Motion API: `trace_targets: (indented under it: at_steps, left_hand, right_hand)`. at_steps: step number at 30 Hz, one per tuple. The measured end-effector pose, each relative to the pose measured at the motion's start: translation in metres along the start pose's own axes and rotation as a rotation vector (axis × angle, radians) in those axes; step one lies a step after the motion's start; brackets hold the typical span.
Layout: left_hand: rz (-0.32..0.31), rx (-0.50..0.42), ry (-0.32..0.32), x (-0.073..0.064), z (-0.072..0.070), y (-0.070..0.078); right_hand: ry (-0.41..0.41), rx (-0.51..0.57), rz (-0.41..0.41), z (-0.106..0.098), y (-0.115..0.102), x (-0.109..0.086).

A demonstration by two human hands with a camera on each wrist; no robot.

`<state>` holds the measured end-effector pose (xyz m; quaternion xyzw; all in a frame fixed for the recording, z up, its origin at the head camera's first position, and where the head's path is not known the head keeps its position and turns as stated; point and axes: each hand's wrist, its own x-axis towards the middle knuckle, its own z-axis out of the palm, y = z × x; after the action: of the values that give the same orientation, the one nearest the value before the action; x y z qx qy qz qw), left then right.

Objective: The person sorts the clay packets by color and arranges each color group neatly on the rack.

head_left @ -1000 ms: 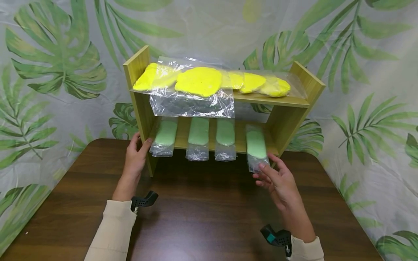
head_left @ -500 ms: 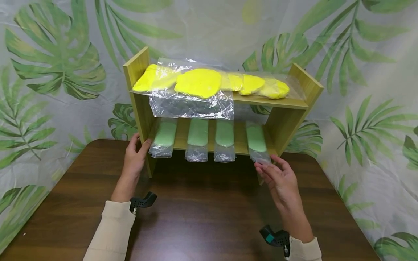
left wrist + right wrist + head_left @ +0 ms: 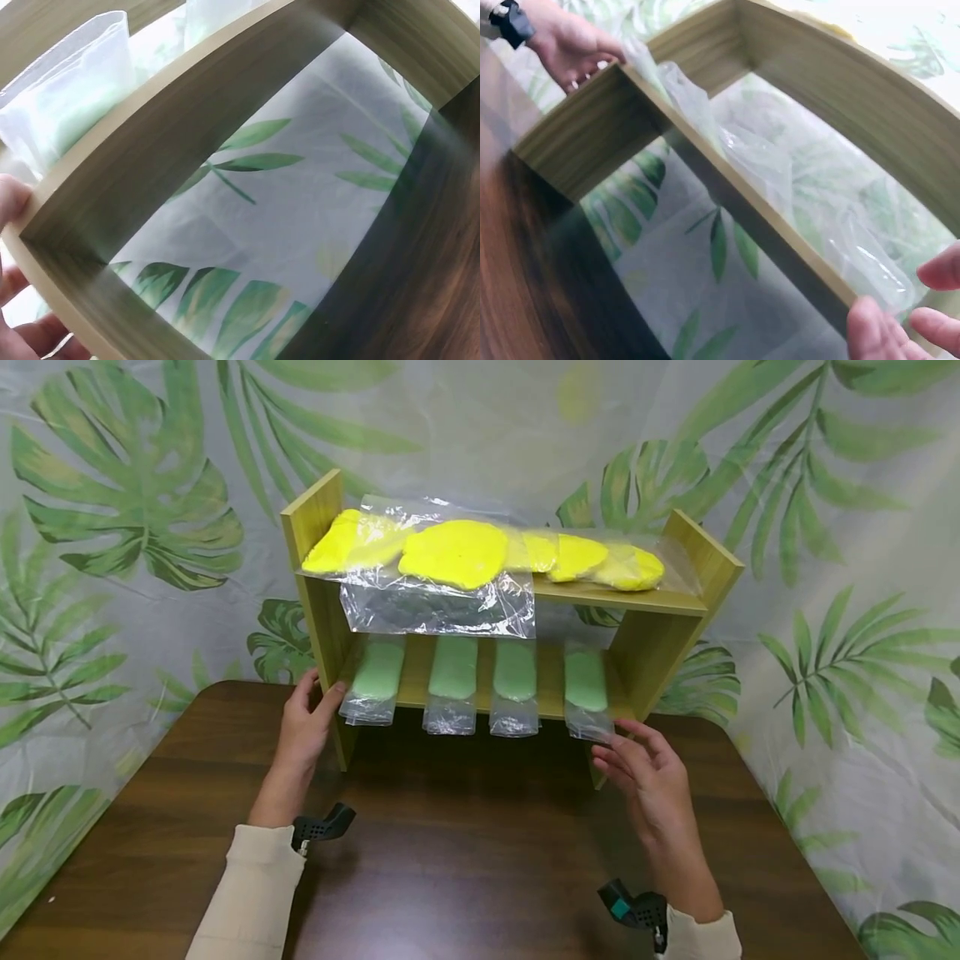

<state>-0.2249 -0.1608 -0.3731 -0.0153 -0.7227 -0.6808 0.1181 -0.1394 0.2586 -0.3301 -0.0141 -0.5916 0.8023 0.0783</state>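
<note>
My left hand [image 3: 306, 727] grips the left side panel of a two-tier wooden shelf [image 3: 660, 664], thumb in front and fingers behind it. My right hand [image 3: 654, 777] is beside the lower board's right end, at the corner of a pale green slab in a clear bag [image 3: 585, 681]. In the right wrist view one fingertip [image 3: 866, 326] meets the board's front edge, and the bag [image 3: 870, 266] lies just past the fingers. Several such green slabs lie spaced along the lower board, their folded bag ends hanging over the front.
Yellow flat pieces in clear bags [image 3: 453, 553] lie overlapping on the upper board, one bag drooping over its front edge. The shelf stands on a dark wooden table [image 3: 465, 860]. A leaf-print cloth [image 3: 495, 427] hangs close behind.
The rightmost green bag has gone back onto the lower board and straightened. My right hand has loosened from its end. The left hand keeps its grip on the shelf.
</note>
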Motion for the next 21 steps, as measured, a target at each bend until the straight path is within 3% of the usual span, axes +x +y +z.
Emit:
trace_targets:
  at_steps: [7,11,15,21]
  left_hand:
    - [-0.020,0.167,-0.092,-0.006,-0.016,0.015]
    - [0.019,0.308,-0.150,-0.014,-0.029,0.033]
    - [0.114,0.430,-0.096,-0.028,-0.033,0.053]
    - [0.302,0.600,0.008,-0.049,-0.025,0.075]
  right_hand:
    - [0.058,-0.141,-0.082,-0.003,-0.011,-0.006]
    - [0.004,-0.368,-0.141,-0.008,-0.016,-0.010]
    - [-0.054,-0.628,-0.239,-0.009,-0.020,-0.015]
    - [-0.018,-0.875,-0.376,0.002,-0.027,-0.024]
